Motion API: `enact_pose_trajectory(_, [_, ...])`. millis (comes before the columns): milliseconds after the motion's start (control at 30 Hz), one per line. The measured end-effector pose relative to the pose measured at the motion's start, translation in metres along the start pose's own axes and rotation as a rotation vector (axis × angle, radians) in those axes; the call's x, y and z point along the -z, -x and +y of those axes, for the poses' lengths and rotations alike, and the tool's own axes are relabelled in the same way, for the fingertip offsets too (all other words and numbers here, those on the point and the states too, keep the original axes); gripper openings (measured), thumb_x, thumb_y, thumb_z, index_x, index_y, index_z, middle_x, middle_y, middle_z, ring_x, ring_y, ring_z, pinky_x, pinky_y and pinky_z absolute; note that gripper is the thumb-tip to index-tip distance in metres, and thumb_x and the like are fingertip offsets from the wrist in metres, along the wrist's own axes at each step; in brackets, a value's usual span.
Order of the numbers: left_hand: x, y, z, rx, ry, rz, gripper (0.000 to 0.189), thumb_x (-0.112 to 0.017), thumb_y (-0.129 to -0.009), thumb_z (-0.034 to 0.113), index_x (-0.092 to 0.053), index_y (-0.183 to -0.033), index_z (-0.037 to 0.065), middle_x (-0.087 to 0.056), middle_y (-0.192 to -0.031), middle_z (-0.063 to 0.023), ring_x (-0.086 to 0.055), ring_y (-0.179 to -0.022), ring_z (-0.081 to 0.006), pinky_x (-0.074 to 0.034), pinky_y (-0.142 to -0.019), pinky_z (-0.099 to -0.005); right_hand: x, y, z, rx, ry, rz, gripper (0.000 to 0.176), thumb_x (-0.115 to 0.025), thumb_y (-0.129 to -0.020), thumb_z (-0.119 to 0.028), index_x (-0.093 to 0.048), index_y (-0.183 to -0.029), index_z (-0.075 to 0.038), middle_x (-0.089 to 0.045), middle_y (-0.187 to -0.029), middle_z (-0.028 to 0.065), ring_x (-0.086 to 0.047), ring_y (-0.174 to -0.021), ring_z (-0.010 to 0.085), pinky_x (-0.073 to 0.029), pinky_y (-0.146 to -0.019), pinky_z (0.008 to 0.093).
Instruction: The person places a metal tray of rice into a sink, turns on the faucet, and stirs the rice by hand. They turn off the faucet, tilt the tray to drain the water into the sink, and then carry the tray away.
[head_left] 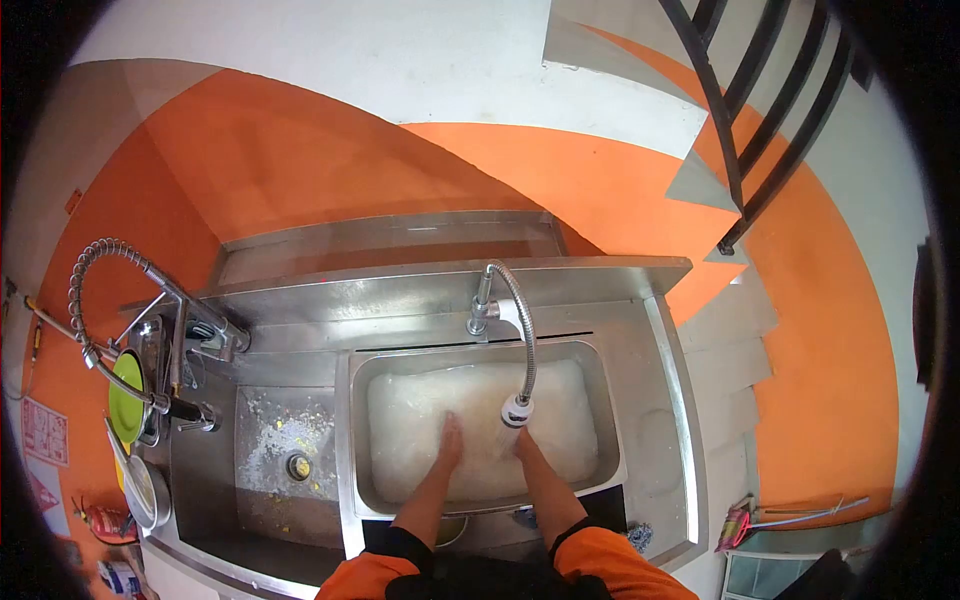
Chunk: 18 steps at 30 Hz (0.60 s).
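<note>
While both hands [452, 441] are in cloudy water [406, 408] inside the steel basin [609, 445], spread or closed I cannot tell, slow strokes should limit splashing past its rim

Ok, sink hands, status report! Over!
Left hand: in cloudy water, grip unclear. Right hand: by nozzle, fingers hidden. Water: spread across basin. Possibly in the way: nozzle, hanging over it.

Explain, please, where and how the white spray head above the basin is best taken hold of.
Probably around the sides of the white spray head, coming from the right with the right hand: the head hangs nozzle-down from the curved hose, near that hand, and its right side looks unobstructed.
</note>
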<state>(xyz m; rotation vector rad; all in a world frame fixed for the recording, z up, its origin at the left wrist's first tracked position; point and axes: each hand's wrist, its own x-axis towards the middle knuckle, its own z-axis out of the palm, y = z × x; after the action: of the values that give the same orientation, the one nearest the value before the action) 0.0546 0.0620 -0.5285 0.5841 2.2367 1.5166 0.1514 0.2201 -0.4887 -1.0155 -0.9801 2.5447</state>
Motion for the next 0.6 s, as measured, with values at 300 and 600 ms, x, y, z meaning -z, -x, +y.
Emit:
enact_pose_trajectory(300, [-0.014,0.049,0.108,0.878,0.853,-0.065,0.064,-0.028,-0.096,0.045,-0.020,-0.140,0.000,-0.018,-0.147,-0.0163,-0.020,-0.135,-0.0276,-0.016,-0.109,-0.0370,-0.051,0.067,0.006,-0.271,0.815,0.121,0.049,-0.044,-0.087,-0.042,-0.058,-0.112,-0.002,-0.052,-0.121,0.0197,-0.050,-0.108,0.0265,-0.040,-0.088,0.0414])
enact_pose_trajectory(600, [-0.002,0.048,0.150,0.178,0.114,0.004,0.042,-0.032,-0.095,0.025,-0.043,-0.126,-0.001,-0.050,-0.124,-0.0134,-0.047,-0.114,-0.0256,-0.035,-0.100,-0.0374,-0.069,0.065,-0.004,0.537,0.931,0.483,0.033,-0.054,-0.083,-0.025,-0.057,-0.106,-0.001,-0.061,-0.101,0.0147,-0.059,-0.092,0.0311,-0.048,-0.080,0.0407])
